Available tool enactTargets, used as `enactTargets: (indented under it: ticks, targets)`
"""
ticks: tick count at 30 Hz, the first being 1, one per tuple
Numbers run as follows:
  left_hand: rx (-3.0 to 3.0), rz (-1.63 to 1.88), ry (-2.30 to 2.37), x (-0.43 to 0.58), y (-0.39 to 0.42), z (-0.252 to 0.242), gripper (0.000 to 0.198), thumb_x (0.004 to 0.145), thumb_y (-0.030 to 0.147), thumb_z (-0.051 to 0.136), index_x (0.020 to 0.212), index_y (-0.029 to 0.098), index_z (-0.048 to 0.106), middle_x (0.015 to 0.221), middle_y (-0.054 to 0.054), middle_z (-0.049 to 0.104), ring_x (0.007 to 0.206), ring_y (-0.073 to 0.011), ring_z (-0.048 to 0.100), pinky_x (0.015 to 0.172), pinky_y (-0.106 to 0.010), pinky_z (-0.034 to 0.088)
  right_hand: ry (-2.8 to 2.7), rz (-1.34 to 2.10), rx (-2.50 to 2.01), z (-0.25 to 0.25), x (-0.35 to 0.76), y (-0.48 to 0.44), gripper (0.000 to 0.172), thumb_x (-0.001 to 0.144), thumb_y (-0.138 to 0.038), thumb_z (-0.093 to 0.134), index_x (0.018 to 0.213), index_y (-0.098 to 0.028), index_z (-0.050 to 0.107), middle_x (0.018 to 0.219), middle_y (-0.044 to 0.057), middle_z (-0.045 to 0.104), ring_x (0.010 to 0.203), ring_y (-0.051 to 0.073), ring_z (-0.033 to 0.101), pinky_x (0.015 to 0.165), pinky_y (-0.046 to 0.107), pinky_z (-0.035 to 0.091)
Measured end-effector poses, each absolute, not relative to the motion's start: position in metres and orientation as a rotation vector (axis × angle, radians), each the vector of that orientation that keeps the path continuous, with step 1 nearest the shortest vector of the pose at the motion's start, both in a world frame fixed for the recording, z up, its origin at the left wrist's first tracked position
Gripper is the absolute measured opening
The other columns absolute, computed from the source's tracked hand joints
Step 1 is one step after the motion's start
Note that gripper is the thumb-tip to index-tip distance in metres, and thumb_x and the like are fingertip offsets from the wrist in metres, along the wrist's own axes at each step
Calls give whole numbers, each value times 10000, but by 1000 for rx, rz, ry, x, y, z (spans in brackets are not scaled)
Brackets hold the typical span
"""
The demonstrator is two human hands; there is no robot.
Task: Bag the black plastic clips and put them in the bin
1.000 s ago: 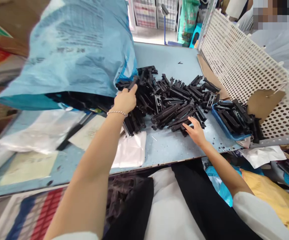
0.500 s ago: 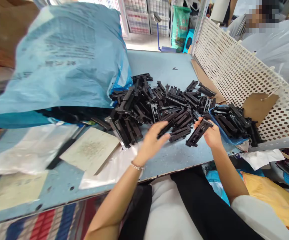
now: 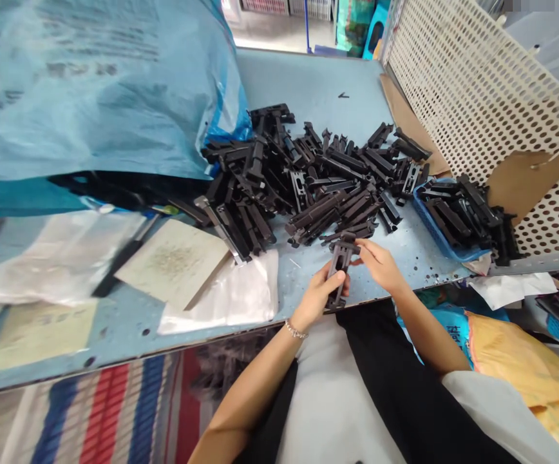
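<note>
A black slotted part (image 3: 341,259), long and narrow with a wider top end, is held upright near the table's front edge. My left hand (image 3: 319,293) is closed round its lower half, thumb across the front. At the top end, my right hand (image 3: 378,263) pinches it with the fingertips; some of those fingers are hidden behind the part. Just beyond my hands a loose pile of similar black parts (image 3: 337,187) spreads over the blue table (image 3: 303,77).
On the right, a blue basket (image 3: 436,235) holds more black parts beside a white perforated panel (image 3: 482,84). A large blue sack (image 3: 115,96) stands at the left. In front of it lie a beige square board (image 3: 173,264), clear plastic bags (image 3: 245,290) and a black-handled tool (image 3: 120,265).
My right hand has brought the black part leftward and toward me. My left hand has left the pile's edge and closed on the part. The view has tilted down.
</note>
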State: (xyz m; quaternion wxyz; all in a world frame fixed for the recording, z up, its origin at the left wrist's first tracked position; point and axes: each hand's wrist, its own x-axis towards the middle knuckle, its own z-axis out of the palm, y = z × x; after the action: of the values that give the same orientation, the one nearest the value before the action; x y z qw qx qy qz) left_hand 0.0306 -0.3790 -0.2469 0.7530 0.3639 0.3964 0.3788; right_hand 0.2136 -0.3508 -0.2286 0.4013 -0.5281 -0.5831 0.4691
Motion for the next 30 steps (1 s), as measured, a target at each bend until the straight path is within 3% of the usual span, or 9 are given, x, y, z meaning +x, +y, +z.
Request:
enactTargets:
  ticks: [5,9,11,15,19,22,25,27,30]
  targets:
    - [804,841,955,30,-383,-246,465,772,586,770,976,188,641,745,1,635,608,-140,598,599,-269,466,-1716,949,-1385,-220,213,-358,374,979,-576,498,855,-236,593,812,22,601,780,180,568,739,331,493]
    - [916,829,1049,31,-381,-244,494,759,583,788,1009,188,631,706,17,615,579,-135,568,560,-259,450,-1461,1304,-1359,-226,206,-350,508,962,-680,440,714,-240,489,604,-35,434,544,133,395,524,279,358]
    - [883,827,1042,31,-377,-243,510,748,599,793,999,187,628,709,12,624,570,-132,563,531,-249,440,-1380,1419,-1352,-226,204,-346,545,972,-700,377,691,-243,467,563,-47,384,500,128,347,486,275,317]
    - [562,906,948,27,-366,-236,551,736,651,781,993,179,659,765,-1,640,594,-111,574,526,-225,456,-1901,1151,-1254,-216,203,-354,485,992,-649,434,785,-229,561,742,24,576,704,179,533,673,325,458]
    - [494,950,925,29,-363,-228,550,731,620,803,1010,158,695,821,-11,647,704,-122,603,649,-237,499,-2343,789,-1145,-213,194,-379,355,1028,-491,455,845,-216,586,902,103,650,887,249,576,811,398,485]
    - [678,1029,1057,37,-372,-237,541,800,626,738,1105,185,665,919,-31,658,832,-167,625,745,-275,510,-2265,913,-1239,-221,191,-396,330,1059,-381,358,877,-208,572,903,99,644,870,236,588,801,386,493]
    - [918,1159,1176,49,-382,-261,665,769,580,787,1279,229,543,1150,-65,638,1061,-219,620,916,-335,515,-2074,1298,-1327,-230,207,-397,316,1058,-404,374,921,-212,584,906,54,659,827,198,606,767,339,505]
    - [1012,1117,1169,60,-383,-280,683,825,545,743,1356,227,457,1209,-84,624,1118,-235,620,977,-383,511,-1971,1376,-1436,-231,229,-385,343,1055,-425,368,904,-215,592,853,28,656,782,187,607,735,322,507]
    - [1145,898,1137,82,-377,-305,438,998,439,500,1356,188,474,1172,-106,662,1090,-250,657,980,-437,526,-1906,811,-1723,-228,260,-349,320,1047,-382,379,964,-206,632,922,67,668,886,234,612,820,378,507]
